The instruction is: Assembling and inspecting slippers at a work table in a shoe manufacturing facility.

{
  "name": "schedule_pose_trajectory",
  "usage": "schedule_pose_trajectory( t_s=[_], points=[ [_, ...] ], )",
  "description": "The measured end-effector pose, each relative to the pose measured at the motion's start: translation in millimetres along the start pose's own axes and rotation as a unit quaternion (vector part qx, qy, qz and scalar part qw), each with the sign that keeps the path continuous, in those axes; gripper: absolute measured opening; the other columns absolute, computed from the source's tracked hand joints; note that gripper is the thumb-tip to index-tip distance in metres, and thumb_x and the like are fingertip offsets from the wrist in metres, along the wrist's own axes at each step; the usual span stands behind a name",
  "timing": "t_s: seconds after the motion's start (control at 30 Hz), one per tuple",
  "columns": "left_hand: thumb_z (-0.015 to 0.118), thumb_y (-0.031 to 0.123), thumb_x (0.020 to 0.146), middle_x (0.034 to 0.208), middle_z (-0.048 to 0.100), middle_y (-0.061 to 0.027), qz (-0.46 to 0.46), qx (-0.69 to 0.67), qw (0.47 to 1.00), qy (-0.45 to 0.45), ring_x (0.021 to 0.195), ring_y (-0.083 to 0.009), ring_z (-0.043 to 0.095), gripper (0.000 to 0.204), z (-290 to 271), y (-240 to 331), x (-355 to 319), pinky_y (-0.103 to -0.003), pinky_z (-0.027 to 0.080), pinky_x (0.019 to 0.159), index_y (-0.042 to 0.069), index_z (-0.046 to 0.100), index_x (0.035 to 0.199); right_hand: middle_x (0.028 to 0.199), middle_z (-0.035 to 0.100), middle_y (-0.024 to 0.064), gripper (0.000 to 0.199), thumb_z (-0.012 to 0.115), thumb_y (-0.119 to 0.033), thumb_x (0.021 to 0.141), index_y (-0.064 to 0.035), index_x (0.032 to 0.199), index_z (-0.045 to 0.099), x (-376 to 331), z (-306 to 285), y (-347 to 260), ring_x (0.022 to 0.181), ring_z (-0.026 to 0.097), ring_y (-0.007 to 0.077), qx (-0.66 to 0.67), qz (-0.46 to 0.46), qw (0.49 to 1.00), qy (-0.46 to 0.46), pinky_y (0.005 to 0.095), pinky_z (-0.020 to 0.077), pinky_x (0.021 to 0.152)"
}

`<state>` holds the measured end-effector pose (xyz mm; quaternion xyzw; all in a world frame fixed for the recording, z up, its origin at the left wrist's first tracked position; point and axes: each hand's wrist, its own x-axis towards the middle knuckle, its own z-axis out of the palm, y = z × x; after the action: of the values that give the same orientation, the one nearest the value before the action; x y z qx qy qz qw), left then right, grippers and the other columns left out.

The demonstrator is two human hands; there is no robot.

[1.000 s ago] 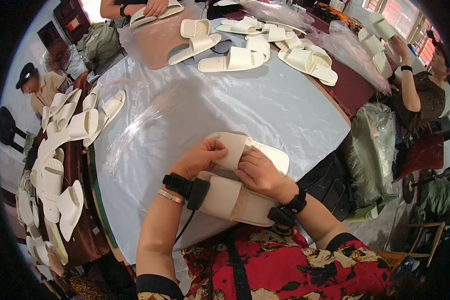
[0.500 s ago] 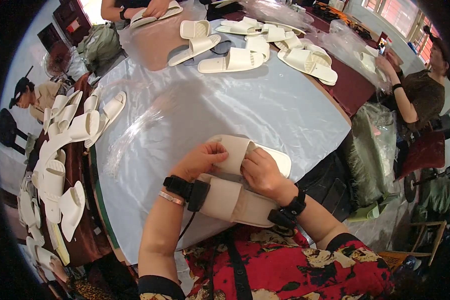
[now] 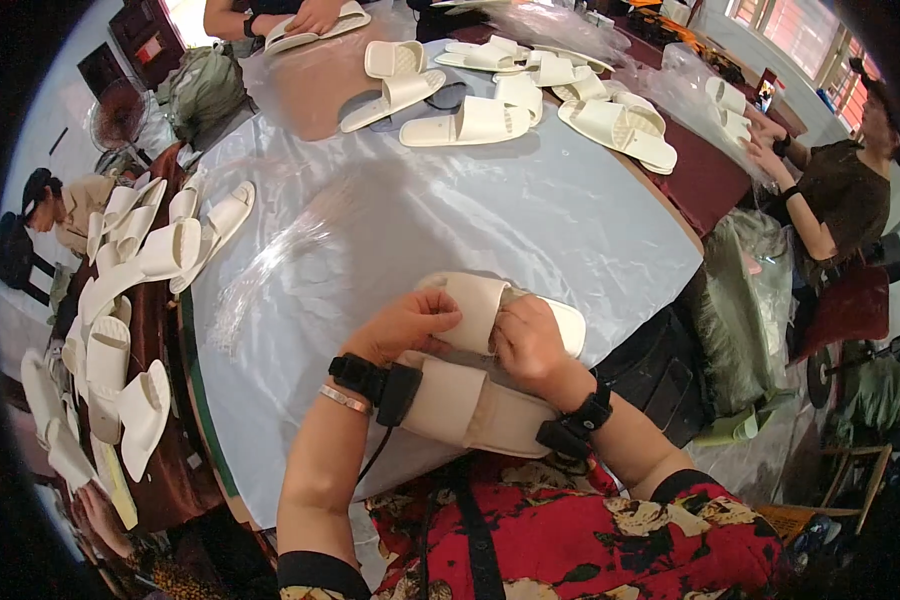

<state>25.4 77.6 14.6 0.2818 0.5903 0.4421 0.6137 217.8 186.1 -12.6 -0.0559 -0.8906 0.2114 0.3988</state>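
Note:
Both my hands hold one cream open-toe slipper (image 3: 470, 300) at the near edge of the round table. My left hand (image 3: 402, 325) pinches its strap from the left, and my right hand (image 3: 530, 345) grips it from the right over the sole. A second cream slipper (image 3: 465, 408) lies flat under my wrists, close to my body. Each wrist wears a black band, and a thin bracelet sits on the left forearm.
A clear plastic sheet (image 3: 370, 240) covers the table. More cream slippers (image 3: 470, 122) lie at the far side and several are stacked at the left (image 3: 130, 270). Other people sit at the far edge (image 3: 315, 15), right (image 3: 840, 190) and left (image 3: 55, 205). Bagged goods (image 3: 745, 300) hang at right.
My hands shifted slightly on the slipper, working its strap. The person at right has moved their hands closer to the table edge.

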Motion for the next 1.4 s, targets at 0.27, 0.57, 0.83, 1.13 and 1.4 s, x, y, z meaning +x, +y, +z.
schedule_pose_trajectory(
  t_s=[0.27, 0.57, 0.83, 1.13, 1.4],
  points=[
    [0.064, 0.018, 0.090, 0.089, 0.059, 0.0035, 0.002, -0.030, 0.999, -0.026, 0.080, -0.0091, 0.059, 0.010, 2, -1, -5, -0.028, 0.055, 0.072, 0.011, 0.060, 0.096, 0.076, 0.056, 0.0140, 0.011, 0.064, 0.003, 0.066, 0.0014, 0.076, 0.059, -1, 0, -8, 0.072, 0.052, 0.0328, -0.009, 0.002, 0.999, 0.042, 0.0409, 0.0425, 0.067],
    [0.066, 0.018, 0.088, 0.087, 0.059, 0.0032, 0.029, 0.025, 0.995, -0.089, 0.080, -0.0088, 0.058, 0.012, 0, -2, -3, -0.026, 0.053, 0.072, 0.009, 0.061, 0.094, 0.078, 0.056, 0.0138, 0.012, 0.064, 0.001, 0.066, 0.0010, 0.076, 0.059, -5, 1, -4, 0.075, 0.052, 0.0328, -0.001, -0.029, 0.999, 0.032, 0.0414, 0.0423, 0.070],
    [0.067, 0.015, 0.086, 0.081, 0.060, 0.0020, 0.040, 0.169, 0.983, -0.055, 0.074, -0.0080, 0.056, 0.012, -23, 11, -10, -0.023, 0.047, 0.067, 0.005, 0.063, 0.091, 0.094, 0.054, 0.0143, 0.016, 0.065, -0.007, 0.064, -0.0016, 0.078, 0.058, 0, 7, 0, 0.090, 0.050, 0.0327, -0.032, -0.003, 0.999, -0.018, 0.0427, 0.0402, 0.077],
    [0.066, 0.007, 0.084, 0.098, 0.068, -0.0121, 0.139, 0.254, 0.950, 0.113, 0.092, -0.0143, 0.062, 0.011, -7, 5, -47, -0.029, 0.050, 0.081, -0.003, 0.066, 0.088, 0.106, 0.055, 0.0166, 0.025, 0.062, 0.000, 0.066, 0.0013, 0.091, 0.062, 1, -2, -1, 0.100, 0.050, 0.0343, -0.021, 0.026, 0.996, -0.084, 0.0439, 0.0401, 0.084],
    [0.062, 0.001, 0.087, 0.111, 0.065, -0.0165, 0.261, 0.054, 0.952, 0.152, 0.106, -0.0205, 0.061, 0.007, 4, -9, -73, -0.031, 0.047, 0.092, -0.003, 0.066, 0.091, 0.090, 0.061, 0.0152, 0.021, 0.064, -0.003, 0.074, 0.0016, 0.094, 0.063, 31, -26, -12, 0.083, 0.057, 0.0325, -0.003, -0.043, 0.999, 0.006, 0.0401, 0.0458, 0.076]
  ],
)
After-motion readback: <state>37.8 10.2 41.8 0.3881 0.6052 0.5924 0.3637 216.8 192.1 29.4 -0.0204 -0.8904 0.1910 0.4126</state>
